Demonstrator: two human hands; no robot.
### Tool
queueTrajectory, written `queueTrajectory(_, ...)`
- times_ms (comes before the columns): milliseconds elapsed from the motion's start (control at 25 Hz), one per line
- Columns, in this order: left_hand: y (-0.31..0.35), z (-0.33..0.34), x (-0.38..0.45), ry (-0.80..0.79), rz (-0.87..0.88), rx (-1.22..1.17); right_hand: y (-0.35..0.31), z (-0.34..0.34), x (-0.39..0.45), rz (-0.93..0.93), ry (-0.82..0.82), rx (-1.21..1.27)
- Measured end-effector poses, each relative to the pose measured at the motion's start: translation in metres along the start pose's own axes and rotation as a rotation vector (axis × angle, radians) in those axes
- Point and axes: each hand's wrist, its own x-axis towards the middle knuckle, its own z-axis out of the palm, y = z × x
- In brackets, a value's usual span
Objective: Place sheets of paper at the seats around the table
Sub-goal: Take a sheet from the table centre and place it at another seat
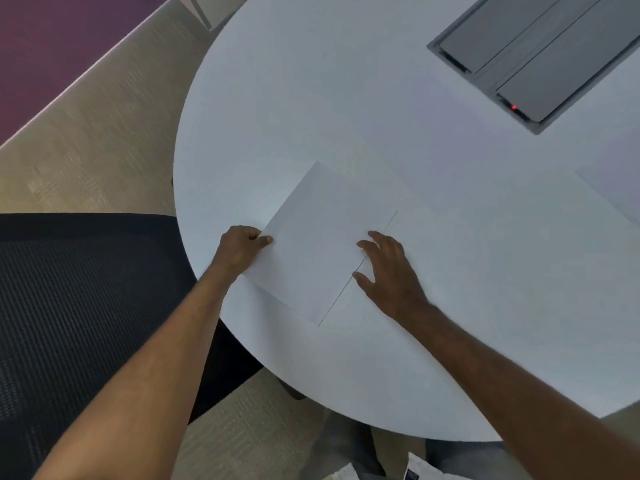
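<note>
No text, label, brand or number can be read anywhere. The sheet of paper [322, 237] on the bench [311, 98] is blank, apart from one thin line near its right edge. The grey panel [540, 53] far right bears no lettering.

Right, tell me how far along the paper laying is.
Done: one sheet already lies at the table's right edge. In hand: the left hand pinches the sheet by the black chair while the right hand's fingers press on it. Left: letting go; seats out of view can't be judged.
</note>
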Motion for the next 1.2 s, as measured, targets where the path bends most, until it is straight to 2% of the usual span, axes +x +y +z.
queueTrajectory(120,-0.014,-0.012,0.019,0.046,0.081,0.179,-0.022,0.026,0.011,-0.022,0.006,-0.189)
queueTrajectory(280,-0.028,-0.011,0.011,0.333,0.226,0.372,-0.041,0.049,0.011,0.062,0.003,-0.266)
queueTrajectory(360,-0.052,-0.01,0.015,0.377,0.282,0.427,-0.06,0.07,0.013,0.107,0.036,-0.248)
queueTrajectory(640,-0.084,0.019,-0.001,0.191,0.325,0.348,-0.069,0.071,0.014,0.149,0.04,-0.28)
queueTrajectory(1200,-0.084,0.018,-0.001,0.161,0.311,0.28,-0.067,0.069,0.015,0.149,0.047,-0.297)
